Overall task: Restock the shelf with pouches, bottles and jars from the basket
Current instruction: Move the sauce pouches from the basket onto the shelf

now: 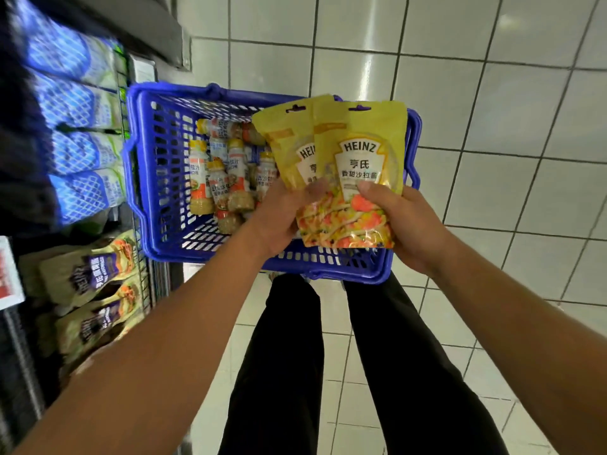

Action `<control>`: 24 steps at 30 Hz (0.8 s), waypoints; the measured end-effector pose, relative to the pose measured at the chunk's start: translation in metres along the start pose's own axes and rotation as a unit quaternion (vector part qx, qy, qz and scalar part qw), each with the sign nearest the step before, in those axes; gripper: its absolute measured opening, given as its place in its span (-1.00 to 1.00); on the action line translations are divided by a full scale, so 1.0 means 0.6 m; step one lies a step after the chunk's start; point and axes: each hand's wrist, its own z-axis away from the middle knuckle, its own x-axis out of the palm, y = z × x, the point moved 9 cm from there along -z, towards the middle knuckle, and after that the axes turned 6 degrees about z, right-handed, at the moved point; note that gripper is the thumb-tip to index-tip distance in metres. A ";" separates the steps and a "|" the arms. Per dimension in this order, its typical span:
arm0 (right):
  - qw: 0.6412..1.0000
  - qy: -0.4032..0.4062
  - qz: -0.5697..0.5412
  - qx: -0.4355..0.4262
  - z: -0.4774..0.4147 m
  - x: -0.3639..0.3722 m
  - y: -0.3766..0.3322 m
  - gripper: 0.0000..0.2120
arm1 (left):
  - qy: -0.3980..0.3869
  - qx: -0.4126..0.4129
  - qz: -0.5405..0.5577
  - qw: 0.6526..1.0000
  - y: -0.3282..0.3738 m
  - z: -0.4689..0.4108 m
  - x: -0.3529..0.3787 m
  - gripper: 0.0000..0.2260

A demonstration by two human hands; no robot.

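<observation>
**Two yellow pouches held over the stock basket**

Head view, looking down. Both hands meet above the near right part of a blue plastic basket [154,178], which stands on a white tiled floor [492,93]. The right hand [404,231] is closed around the lower right corner of the front yellow pouch [364,165], thumb pressed on its printed face just below the label, fingers hidden behind it. The left hand [282,215] is curled at the lower left edges of the pouches, its thumb lying against the second yellow pouch [289,142]; how firmly it grips cannot be told. The two pouches are fanned, the front one overlapping the right part of the other, both upright with their hang-holes at the top, and both held clear of the basket's contents.

Inside the basket, small bottles [226,172] with yellow and orange caps lie jumbled against one another across the middle and left of its floor.

At the left edge of the frame stands the shelf [144,284], its wire front visible. It carries blurred blue-and-white packs [78,149] on an upper level and olive-and-purple pouches [92,277] lower down. The person's black trouser legs [285,372] show below the basket.
</observation>
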 end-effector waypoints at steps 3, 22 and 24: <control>1.000 0.005 -0.006 -0.009 0.060 0.024 -0.036 -0.66 | 0.011 0.020 -0.012 1.000 0.037 0.058 0.015 -0.42; 0.979 -0.037 0.139 -0.145 0.525 0.196 -0.335 -0.65 | 0.161 0.249 0.033 0.955 0.286 0.586 0.204 -0.56; 0.973 -0.060 0.163 -0.155 0.560 0.206 -0.358 -0.71 | 0.182 0.283 0.061 0.940 0.288 0.633 0.222 -0.54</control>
